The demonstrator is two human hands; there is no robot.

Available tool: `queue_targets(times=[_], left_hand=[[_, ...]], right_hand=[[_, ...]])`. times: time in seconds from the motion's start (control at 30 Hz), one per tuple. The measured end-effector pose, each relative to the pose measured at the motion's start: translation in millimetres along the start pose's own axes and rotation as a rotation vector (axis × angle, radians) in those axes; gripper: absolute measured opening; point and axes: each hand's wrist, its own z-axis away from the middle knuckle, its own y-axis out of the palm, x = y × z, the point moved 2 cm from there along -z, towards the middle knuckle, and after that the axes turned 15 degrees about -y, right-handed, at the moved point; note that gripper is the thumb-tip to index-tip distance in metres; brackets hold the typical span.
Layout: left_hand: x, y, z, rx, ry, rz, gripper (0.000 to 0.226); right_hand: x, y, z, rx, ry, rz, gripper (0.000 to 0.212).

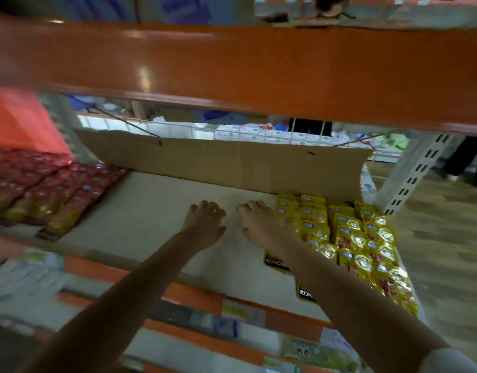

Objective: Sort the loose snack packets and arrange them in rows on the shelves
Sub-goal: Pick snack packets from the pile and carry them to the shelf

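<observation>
Both arms reach onto a beige shelf board [151, 211]. My left hand [205, 224] lies flat on the bare board, fingers spread, holding nothing. Beside it my right hand [261, 224] rests with straight fingers, its outer edge against the rows of yellow snack packets [366, 238] stacked at the shelf's right end. Two black-labelled packets [276, 261] peek out under my right forearm. Rows of red-and-gold snack packets [57, 195] fill the shelf's left end.
An orange shelf beam [258, 68] runs across overhead. A cardboard sheet [218, 162] stands along the shelf's back. A white slotted upright [412, 179] borders the right end. The orange front rail [194, 294] carries price labels. A person's legs [463, 157] stand far right.
</observation>
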Motion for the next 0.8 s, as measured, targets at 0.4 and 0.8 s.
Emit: queue_targets(times=[0.4, 0.8], left_hand=[[236.0, 15.5, 144.9, 0.12, -0.718, 0.155, 0.049], [481.9, 73.1, 272.0, 0.248, -1.046, 0.091, 0.046]], right_hand=[[231.5, -3.0, -120.5, 0.044, -0.554, -0.121, 0.05], [520.7, 29.4, -222.4, 0.109, -0.9, -0.03, 0.047]])
